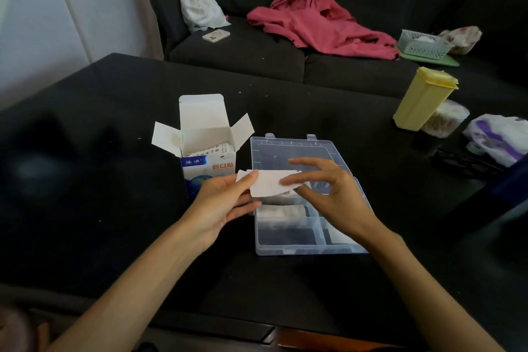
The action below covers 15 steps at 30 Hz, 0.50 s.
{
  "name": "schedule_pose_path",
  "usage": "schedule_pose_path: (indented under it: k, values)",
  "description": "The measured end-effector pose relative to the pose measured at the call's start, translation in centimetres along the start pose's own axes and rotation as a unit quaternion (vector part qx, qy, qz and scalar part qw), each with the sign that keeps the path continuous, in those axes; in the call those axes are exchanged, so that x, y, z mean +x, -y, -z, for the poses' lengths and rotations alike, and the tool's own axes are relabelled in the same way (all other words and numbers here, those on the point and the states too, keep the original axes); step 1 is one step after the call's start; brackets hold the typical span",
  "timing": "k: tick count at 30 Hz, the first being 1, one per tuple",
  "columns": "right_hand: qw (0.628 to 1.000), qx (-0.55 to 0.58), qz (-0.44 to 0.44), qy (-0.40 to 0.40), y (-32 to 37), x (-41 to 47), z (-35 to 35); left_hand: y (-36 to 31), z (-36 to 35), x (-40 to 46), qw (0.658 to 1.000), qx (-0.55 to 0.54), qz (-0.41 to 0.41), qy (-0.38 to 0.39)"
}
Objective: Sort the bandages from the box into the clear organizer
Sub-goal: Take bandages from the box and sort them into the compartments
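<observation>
On the bench the box stands just left of the organizer, whose lid lies flat behind its compartments. Bandages lie in the box and in the organizer's left compartments. Above the organizer's middle, the left hand and the right hand hold a bandage between them, the left at its left end, the right at its right end. Far right on the bench a tall container stands touching a round jar to its right, with a bag further right. Behind the bench a sofa carries a pouch and a phone at left, a jacket in the middle and a basket at right.
</observation>
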State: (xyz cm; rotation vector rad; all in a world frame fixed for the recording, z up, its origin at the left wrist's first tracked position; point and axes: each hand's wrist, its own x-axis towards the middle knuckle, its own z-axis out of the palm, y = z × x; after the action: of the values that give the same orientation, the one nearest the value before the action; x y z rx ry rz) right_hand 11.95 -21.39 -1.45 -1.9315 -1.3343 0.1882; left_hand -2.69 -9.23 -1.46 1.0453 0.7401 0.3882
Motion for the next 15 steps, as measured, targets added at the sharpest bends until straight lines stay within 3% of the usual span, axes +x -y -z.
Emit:
schedule_pose_path:
  k: [3,7,8,12,15]
  values:
    - [1.0,-0.013,-0.015,0.024,0.2,-0.1,-0.4,0.4,-0.2,0.1,0.998,0.046,-0.038,-0.019]
    - [0.975,0.207,-0.075,0.031,0.6,0.3,-0.4,0.7,-0.5,0.1,0.987,0.115,-0.109,-0.033]
    - [0.973,0.214,-0.085,0.032,0.7,0.4,-0.4,0.8,-0.6,0.0,0.985,0.122,-0.122,-0.024]
    - [0.986,0.139,-0.086,0.035,0.7,0.1,-0.7,1.4,-0.7,-0.1,0.965,0.192,-0.179,0.003]
    - [0.988,0.104,-0.106,0.039,-0.1,0.2,0.5,1.6,0.2,0.2,0.901,0.359,-0.241,-0.038]
